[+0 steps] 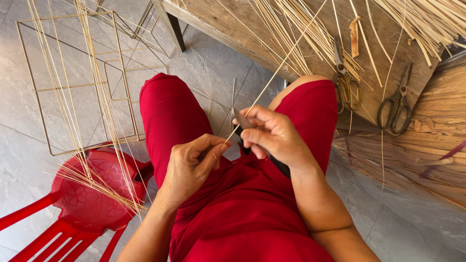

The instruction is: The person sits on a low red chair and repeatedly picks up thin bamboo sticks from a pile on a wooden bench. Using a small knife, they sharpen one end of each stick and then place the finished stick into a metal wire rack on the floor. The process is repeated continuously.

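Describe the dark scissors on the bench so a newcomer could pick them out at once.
Start at the wooden bench along the top, strewn with pale strips. Near its right edge lie the dark scissors, handles toward the viewer. Unlike the brass-handled scissors to their left, they lie clear of the strip bundle.

The person is wearing red shorts (184,116) and a matching red top (247,218); both forearms are showing bare, with no sleeves, rings or watch.
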`<act>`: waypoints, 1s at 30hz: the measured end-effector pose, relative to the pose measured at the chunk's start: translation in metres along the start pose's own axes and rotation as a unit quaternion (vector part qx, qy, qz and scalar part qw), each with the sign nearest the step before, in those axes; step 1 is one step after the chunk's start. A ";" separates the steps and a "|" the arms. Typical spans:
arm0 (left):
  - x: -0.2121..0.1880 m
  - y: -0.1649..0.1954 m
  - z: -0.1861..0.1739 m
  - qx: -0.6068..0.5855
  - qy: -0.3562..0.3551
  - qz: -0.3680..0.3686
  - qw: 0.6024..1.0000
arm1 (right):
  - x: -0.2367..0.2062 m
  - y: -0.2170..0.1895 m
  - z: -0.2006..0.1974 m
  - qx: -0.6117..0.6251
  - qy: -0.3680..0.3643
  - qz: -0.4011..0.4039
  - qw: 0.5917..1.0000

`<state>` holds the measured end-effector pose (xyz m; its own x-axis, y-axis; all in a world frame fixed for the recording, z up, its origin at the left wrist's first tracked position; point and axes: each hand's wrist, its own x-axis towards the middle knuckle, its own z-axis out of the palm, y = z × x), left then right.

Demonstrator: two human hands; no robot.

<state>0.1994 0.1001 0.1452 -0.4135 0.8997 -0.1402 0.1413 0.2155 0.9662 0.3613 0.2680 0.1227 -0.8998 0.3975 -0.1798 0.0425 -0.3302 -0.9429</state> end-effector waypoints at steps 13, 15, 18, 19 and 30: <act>-0.029 -0.016 -0.021 0.009 -0.050 -0.037 0.998 | -0.002 -0.015 -0.043 0.046 0.082 -0.058 0.994; -0.030 -0.017 -0.022 0.009 -0.051 -0.052 0.997 | -0.002 -0.019 -0.048 0.054 0.104 -0.065 0.991; -0.027 -0.017 -0.019 0.003 -0.047 -0.049 0.998 | -0.005 -0.028 -0.051 0.072 0.134 -0.097 0.984; -0.024 -0.017 -0.016 -0.001 -0.044 -0.042 0.998 | -0.007 -0.029 -0.050 0.058 0.113 -0.099 0.987; -0.001 -0.005 0.009 -0.041 -0.060 -0.016 0.997 | -0.010 -0.021 -0.033 0.019 0.049 -0.095 0.994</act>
<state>0.2070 0.1010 0.1386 -0.3053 0.9327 -0.1920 0.0544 0.2184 0.9743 0.3840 0.2988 0.1353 -0.8429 0.5373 -0.0277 -0.1425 -0.2726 -0.9515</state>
